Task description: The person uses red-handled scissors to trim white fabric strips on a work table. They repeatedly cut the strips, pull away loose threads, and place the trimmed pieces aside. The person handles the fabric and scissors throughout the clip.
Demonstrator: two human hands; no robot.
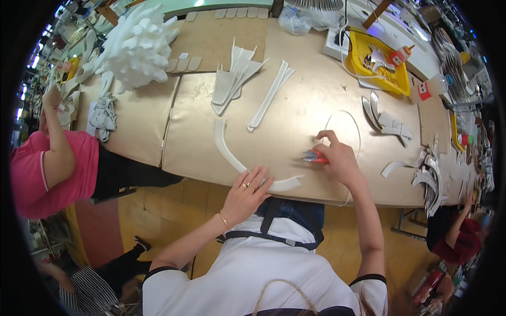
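A curved white strip (227, 150) lies at the table's near edge, bending round to the right. My left hand (246, 194) rests flat across its middle with fingers stretched out, hiding part of it. Just right of the strip, my right hand (340, 160) holds red-handled thread snips (315, 156), blades pointing left, with the index finger raised. A thin pale cord (360, 134) loops around behind that hand and hangs over the front edge. Farther off lie a long narrow white piece (270, 97) and a stack of pointed white pieces (235, 76).
On the far right stand a yellow tray (405, 79) with an orange-tipped bottle (401, 55) and a clear bottle (433, 87). Curved white strips (431, 181) pile up at right. A large white foam-like bundle (139, 47) stands far left. A person in pink (58, 163) sits at left.
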